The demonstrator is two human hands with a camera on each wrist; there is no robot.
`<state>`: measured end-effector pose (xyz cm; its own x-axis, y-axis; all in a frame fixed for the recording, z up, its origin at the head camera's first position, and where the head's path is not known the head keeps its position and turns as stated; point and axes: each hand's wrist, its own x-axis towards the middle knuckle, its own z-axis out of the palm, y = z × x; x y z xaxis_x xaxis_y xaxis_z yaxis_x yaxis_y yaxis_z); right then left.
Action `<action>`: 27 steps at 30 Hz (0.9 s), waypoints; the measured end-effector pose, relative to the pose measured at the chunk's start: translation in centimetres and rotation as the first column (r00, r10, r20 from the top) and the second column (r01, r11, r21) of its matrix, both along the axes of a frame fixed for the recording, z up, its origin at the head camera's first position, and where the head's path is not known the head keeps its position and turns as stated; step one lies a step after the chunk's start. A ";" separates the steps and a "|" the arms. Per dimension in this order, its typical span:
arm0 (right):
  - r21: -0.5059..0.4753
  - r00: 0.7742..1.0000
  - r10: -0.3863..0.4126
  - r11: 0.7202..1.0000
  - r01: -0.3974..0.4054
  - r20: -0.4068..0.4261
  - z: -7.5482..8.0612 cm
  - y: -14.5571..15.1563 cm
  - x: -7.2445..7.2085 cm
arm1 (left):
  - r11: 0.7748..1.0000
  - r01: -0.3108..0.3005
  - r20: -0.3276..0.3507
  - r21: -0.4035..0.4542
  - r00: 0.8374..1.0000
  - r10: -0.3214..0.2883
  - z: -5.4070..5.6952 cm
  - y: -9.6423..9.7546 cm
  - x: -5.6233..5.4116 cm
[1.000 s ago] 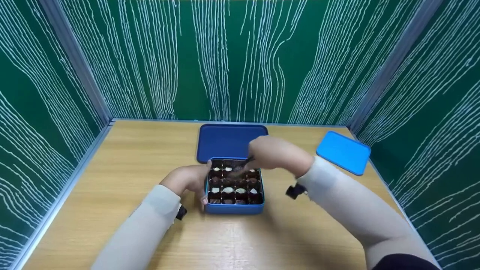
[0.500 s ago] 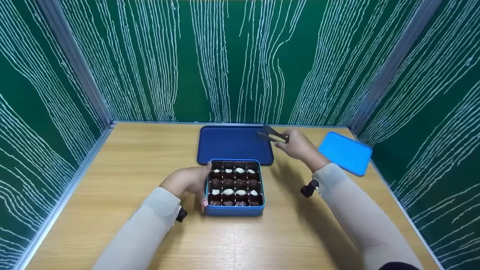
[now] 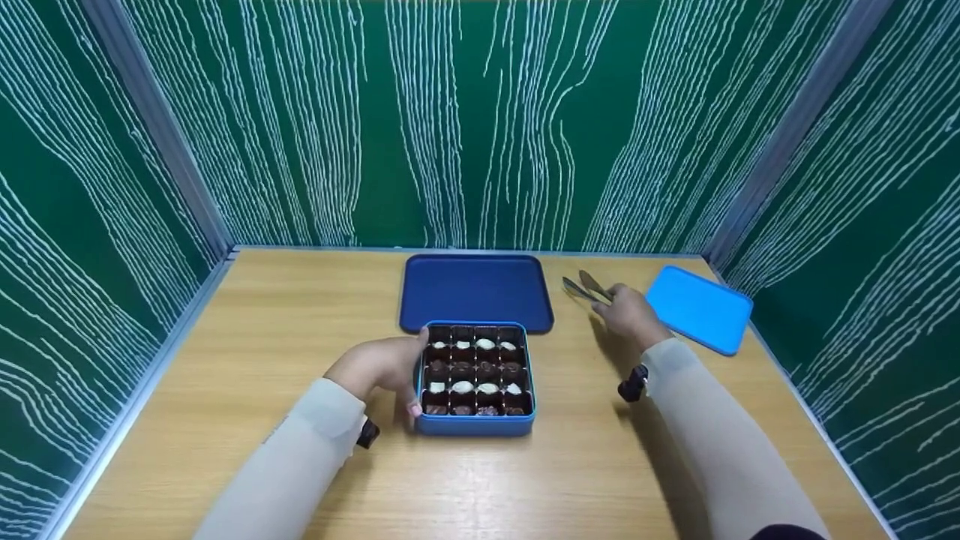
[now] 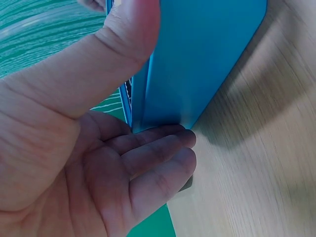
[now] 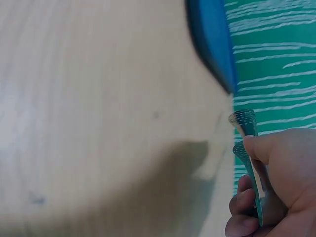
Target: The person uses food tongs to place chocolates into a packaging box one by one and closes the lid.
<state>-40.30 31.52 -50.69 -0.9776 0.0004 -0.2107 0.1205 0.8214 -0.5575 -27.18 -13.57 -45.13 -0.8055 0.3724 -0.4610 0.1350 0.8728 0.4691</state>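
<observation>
A blue tin box (image 3: pixel 476 427) stands on the table, its dark divided insert filled with brown and white-topped chocolates (image 3: pixel 463 387). My left hand (image 3: pixel 379 364) grips the box's left side; in the left wrist view the thumb lies at its rim and the fingers (image 4: pixel 158 153) bend around a corner. Right of the box and raised above the table, my right hand (image 3: pixel 631 313) holds metal tongs (image 3: pixel 587 286). Their tips point away to the left and stand apart with nothing between them. In the right wrist view the perforated tong ends (image 5: pixel 243 121) show beyond the thumb.
Directly behind the box lies a shallow dark blue tray (image 3: pixel 476 292). A smaller light blue rectangular lid or tray (image 3: pixel 701 309) is at the back right, near the right hand. Green walls with white streaks enclose the wooden table (image 3: pixel 300 300) at the back and sides.
My right hand has moved from above the chocolates, past the dark blue tray's right edge, and over to the right with the tongs. The left hand has stayed on the box.
</observation>
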 end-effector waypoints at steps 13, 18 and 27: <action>0.137 1.000 -0.018 0.990 0.019 -0.009 -1.3 -1.0 0.0 | 0.998 0.064 -0.044 -0.026 0.997 -0.065 -0.4 -0.2 -0.3; 0.146 0.999 -0.029 0.989 0.032 -0.025 -1.4 -1.2 0.4 | 0.998 0.055 -0.029 -0.024 0.998 -0.056 -0.3 -0.3 -0.3; 0.118 0.998 -0.045 0.992 0.050 -0.045 1.1 1.0 1.5 | 0.999 0.034 -0.015 -0.028 0.999 -0.035 0.1 -0.2 0.0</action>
<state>-38.77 32.52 -49.61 -0.9839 0.0692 -0.1649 0.1390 0.8762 -0.4616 -27.22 -13.76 -45.08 -0.7993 0.3872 -0.4596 0.1720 0.8802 0.4423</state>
